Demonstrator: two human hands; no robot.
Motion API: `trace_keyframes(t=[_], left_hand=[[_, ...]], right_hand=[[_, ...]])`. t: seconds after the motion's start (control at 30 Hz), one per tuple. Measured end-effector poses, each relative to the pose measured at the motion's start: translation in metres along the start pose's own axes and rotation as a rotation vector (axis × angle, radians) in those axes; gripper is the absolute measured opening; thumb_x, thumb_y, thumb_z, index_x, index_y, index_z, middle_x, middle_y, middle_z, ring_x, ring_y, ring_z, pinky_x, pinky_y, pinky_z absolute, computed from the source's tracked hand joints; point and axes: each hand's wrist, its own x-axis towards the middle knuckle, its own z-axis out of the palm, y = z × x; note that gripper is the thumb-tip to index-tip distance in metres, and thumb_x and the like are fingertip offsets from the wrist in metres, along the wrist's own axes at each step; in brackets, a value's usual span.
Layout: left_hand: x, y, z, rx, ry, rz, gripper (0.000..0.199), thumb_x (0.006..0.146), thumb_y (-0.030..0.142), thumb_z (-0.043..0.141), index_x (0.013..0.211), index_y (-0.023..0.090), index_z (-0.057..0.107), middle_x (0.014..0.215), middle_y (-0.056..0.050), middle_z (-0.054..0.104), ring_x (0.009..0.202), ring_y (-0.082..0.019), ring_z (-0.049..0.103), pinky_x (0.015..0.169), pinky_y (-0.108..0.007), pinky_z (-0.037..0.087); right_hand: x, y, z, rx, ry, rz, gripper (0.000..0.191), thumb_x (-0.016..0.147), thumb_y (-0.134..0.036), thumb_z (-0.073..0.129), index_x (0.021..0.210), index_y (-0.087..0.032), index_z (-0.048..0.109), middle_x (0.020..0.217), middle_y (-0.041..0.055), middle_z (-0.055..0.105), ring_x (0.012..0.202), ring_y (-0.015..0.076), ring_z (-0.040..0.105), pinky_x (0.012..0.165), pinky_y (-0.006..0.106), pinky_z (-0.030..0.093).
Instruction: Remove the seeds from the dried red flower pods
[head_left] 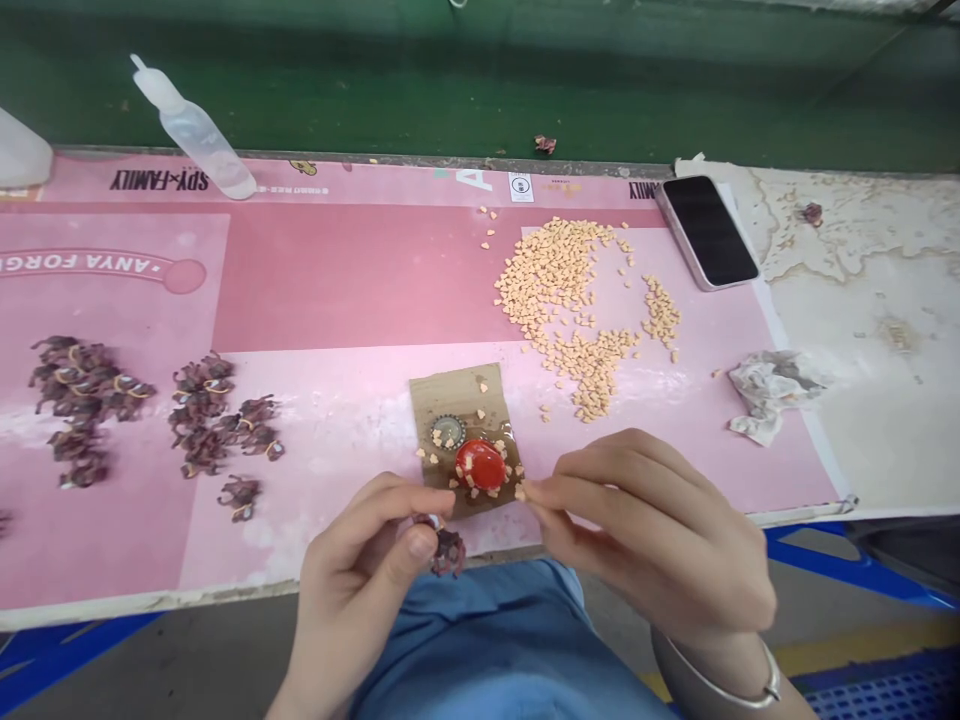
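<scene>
My left hand (360,570) pinches a dark purple dried flower-like cluster (448,553) between thumb and fingers, just off the near mat edge. My right hand (645,530) holds a tiny cream heart-shaped piece (520,491) at its fingertips, beside a brown cardboard square (450,400). On that square sit a glossy red dome (480,465), a ridged metal bottle cap (448,432) and scattered cream pieces. A large heap of the same pieces (555,290) lies beyond. Similar dark clusters with yellow bands (79,400) lie at the left.
The pink printed mat (360,280) covers the bench. Beyond it stand a plastic squeeze bottle (196,130) and a white container (19,150). A phone (709,230) lies at the far right of the mat, and crumpled tissue (772,395) lies on a stained white sheet (877,250).
</scene>
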Motion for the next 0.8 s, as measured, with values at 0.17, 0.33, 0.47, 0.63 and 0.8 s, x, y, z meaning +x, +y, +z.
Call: trace_keyframes(t=[0.17, 0.33, 0.47, 0.63, 0.8], left_hand=[[0.002, -0.003, 0.002, -0.093, -0.108, -0.035, 0.017, 0.091, 0.049, 0.084, 0.096, 0.034, 0.09, 0.08, -0.004, 0.076, 0.063, -0.011, 0.061, 0.051, -0.017, 0.049], [0.003, -0.004, -0.001, -0.089, -0.152, -0.01, 0.012, 0.095, 0.044, 0.082, 0.099, 0.036, 0.089, 0.083, -0.003, 0.078, 0.067, -0.01, 0.064, 0.059, -0.014, 0.054], [0.002, -0.007, 0.001, -0.081, -0.125, -0.001, 0.008, 0.094, 0.042, 0.083, 0.097, 0.036, 0.088, 0.081, -0.001, 0.077, 0.065, -0.008, 0.066, 0.06, -0.013, 0.056], [0.0, -0.011, 0.007, -0.039, -0.006, 0.078, 0.003, 0.092, 0.04, 0.085, 0.095, 0.039, 0.087, 0.083, 0.004, 0.079, 0.072, -0.008, 0.075, 0.064, -0.01, 0.06], [0.004, 0.003, 0.008, 0.117, -0.007, 0.196, 0.005, 0.096, 0.039, 0.081, 0.099, 0.041, 0.086, 0.086, 0.007, 0.082, 0.075, -0.008, 0.078, 0.068, -0.01, 0.062]], right_hand=[[-0.002, -0.016, 0.005, 0.136, -0.006, 0.044, 0.017, 0.099, -0.007, 0.068, 0.094, -0.023, 0.071, 0.076, -0.0014, 0.077, 0.069, 0.0118, 0.072, 0.069, 0.023, 0.066], [-0.004, -0.021, 0.017, 0.21, 0.012, 0.053, 0.018, 0.099, -0.006, 0.068, 0.092, -0.021, 0.072, 0.078, -0.0013, 0.078, 0.072, 0.0109, 0.073, 0.076, 0.021, 0.067], [-0.006, -0.02, 0.019, 0.181, 0.021, 0.039, 0.016, 0.101, -0.007, 0.067, 0.094, -0.019, 0.074, 0.079, -0.0009, 0.079, 0.073, 0.0111, 0.073, 0.074, 0.022, 0.065], [-0.008, -0.028, 0.015, 0.016, -0.006, -0.037, 0.02, 0.107, -0.008, 0.057, 0.107, -0.011, 0.078, 0.087, 0.0029, 0.083, 0.076, 0.0135, 0.074, 0.067, 0.027, 0.061], [-0.009, -0.032, 0.015, 0.041, 0.037, 0.002, 0.02, 0.106, -0.007, 0.059, 0.113, -0.012, 0.077, 0.088, 0.0022, 0.083, 0.081, 0.0132, 0.075, 0.074, 0.024, 0.062]])
